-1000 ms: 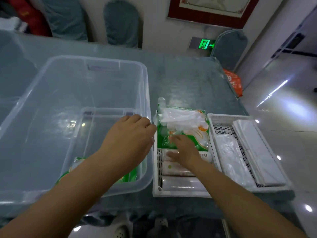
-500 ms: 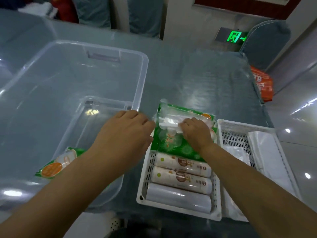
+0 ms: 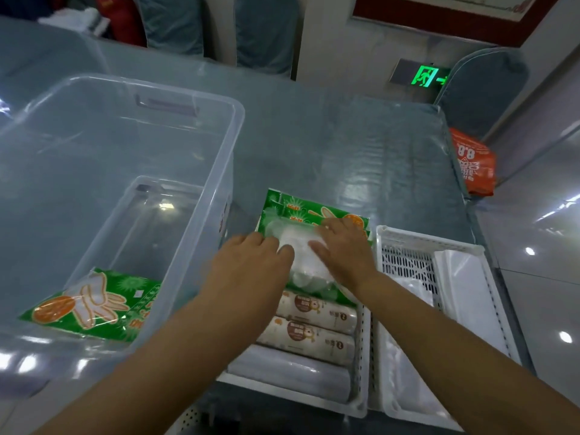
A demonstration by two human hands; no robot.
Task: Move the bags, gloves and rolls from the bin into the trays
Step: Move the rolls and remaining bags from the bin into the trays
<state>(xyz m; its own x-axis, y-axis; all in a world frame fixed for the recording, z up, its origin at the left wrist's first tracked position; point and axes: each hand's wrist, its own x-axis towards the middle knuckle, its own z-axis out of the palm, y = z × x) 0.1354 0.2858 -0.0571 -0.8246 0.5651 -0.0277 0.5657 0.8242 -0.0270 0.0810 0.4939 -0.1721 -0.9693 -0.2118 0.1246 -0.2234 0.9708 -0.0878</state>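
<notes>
A clear plastic bin (image 3: 201, 196) stands on the left with one green glove pack (image 3: 94, 306) lying in its near corner. Right of it a white tray (image 3: 361, 387) holds three rolls (image 3: 314, 337) at the near end and green glove packs (image 3: 314, 211) stacked at the far end. My left hand (image 3: 251, 265) and my right hand (image 3: 342, 249) both rest flat on the top glove pack (image 3: 303, 262), pressing it down from either side. A second white tray (image 3: 408, 243) further right holds folded clear bags (image 3: 470, 293).
The table (image 3: 345, 146) has a shiny blue-grey cover, and its right edge lies just past the second tray. An orange bag (image 3: 474, 164) hangs off the far right corner. Chair backs stand behind the table. A green exit sign glows on the far wall.
My left hand moved from the bin's rim onto the glove pack in the tray. My right hand stays on the pack. The view came closer and tilted down.
</notes>
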